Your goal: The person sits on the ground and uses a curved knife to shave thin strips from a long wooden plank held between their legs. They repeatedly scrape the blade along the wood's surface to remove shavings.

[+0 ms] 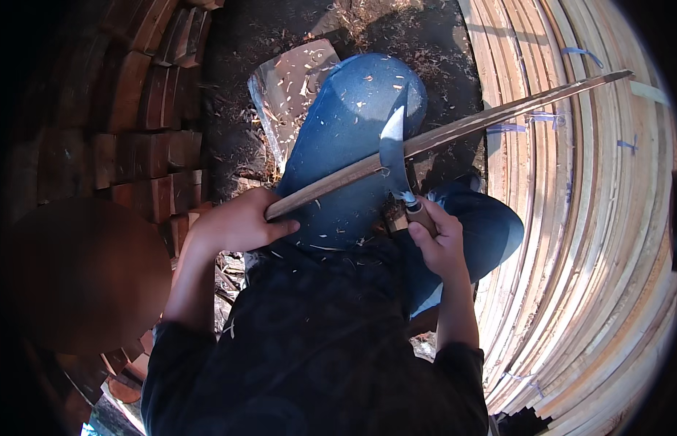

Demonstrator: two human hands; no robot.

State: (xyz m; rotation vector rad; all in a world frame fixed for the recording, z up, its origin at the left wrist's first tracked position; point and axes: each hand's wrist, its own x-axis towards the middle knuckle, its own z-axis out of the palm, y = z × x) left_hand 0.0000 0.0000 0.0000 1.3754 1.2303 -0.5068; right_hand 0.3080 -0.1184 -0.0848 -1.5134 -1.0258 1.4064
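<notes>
A long, narrow wooden stick [469,127] slants across my raised thigh, its far end reaching up to the right. My left hand [240,220] is closed round the near end of it. In my right hand [442,236] is the wooden handle of a large curved knife [393,149]. The blade points away from me and crosses the stick near its middle, with its edge at or against the wood. A small curl of shaving shows beside the blade. Pale shavings are scattered over my jeans [338,138].
Stacked reddish-brown wood blocks [153,156] rise on the left. Long pale wood strips [571,240], bundled with purple ties, line the right side. A flat board [298,73] with shavings on it lies beyond my knee on the dark ground [237,43]. A blurred brown round shape [84,276] fills the lower left.
</notes>
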